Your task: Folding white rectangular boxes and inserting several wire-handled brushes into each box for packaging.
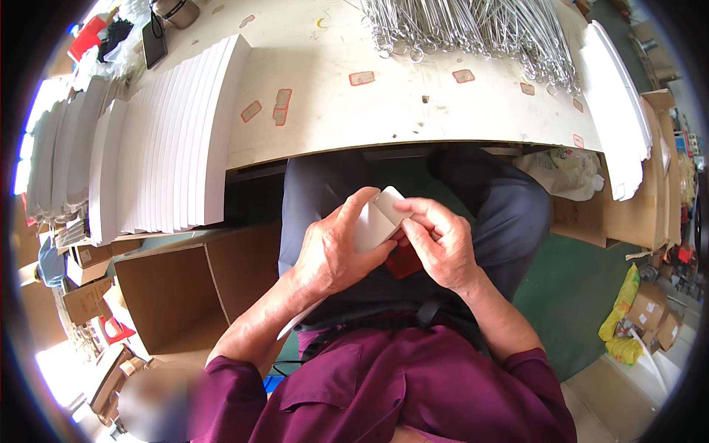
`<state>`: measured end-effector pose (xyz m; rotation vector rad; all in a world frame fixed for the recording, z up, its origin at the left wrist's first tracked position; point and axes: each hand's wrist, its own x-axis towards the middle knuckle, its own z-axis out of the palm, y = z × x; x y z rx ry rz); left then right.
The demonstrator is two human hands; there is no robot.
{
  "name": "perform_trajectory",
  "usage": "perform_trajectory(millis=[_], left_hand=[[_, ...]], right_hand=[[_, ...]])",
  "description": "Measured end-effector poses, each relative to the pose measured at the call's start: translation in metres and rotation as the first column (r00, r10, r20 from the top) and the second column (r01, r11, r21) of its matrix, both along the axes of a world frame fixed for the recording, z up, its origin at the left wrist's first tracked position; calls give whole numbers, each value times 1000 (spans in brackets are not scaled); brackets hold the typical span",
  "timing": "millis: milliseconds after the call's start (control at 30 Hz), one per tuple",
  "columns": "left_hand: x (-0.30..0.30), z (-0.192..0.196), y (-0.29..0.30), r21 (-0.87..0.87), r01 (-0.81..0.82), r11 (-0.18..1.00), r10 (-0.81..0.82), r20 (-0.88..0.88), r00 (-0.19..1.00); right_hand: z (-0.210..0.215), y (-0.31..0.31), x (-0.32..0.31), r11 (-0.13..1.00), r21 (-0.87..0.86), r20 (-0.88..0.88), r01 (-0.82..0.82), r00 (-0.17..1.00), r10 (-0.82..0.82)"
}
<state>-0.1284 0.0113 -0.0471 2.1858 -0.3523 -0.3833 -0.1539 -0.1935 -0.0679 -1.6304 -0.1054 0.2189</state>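
Observation:
Over my lap, my left hand (336, 247) is wrapped around a long, narrow white cardboard box (373, 227). The box slants, with its far end up between my hands and its other end showing below my left forearm. At that far end, my right hand (441, 244) pinches the end flap (389, 204) between thumb and fingers. The flap stands partly folded at the box's mouth. My fingers hide part of the box, and its inside cannot be seen. Something red (405, 263) lies below my right hand, mostly covered.
A heap of metal skewers with ring ends (465, 33) lies on the table (317, 111). White cartons (166, 140) stand in a row at the left; more flat white cartons (617, 111) lie at the right edge. An open cardboard box (173, 295) sits below left. A phone (153, 44) lies far left.

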Motion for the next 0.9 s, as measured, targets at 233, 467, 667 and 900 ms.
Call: perform_trajectory(millis=[233,467,667,900], left_hand=[[0,0,-6,-16,-13,1000,12,-27,1000],[-3,-8,-5,-3,52,999,-52,44,998],[-8,-15,-5,53,69,996,-74,101,992],[-12,-14,-7,44,70,997,-76,153,985]], right_hand=[[-2,4,-4,977,155,-211,147,971,-112],[-6,8,-5,985,68,-139,161,979,-151],[0,6,-6,957,-264,183,122,980,-74],[-4,7,-5,985,-107,41,132,991,-128]])
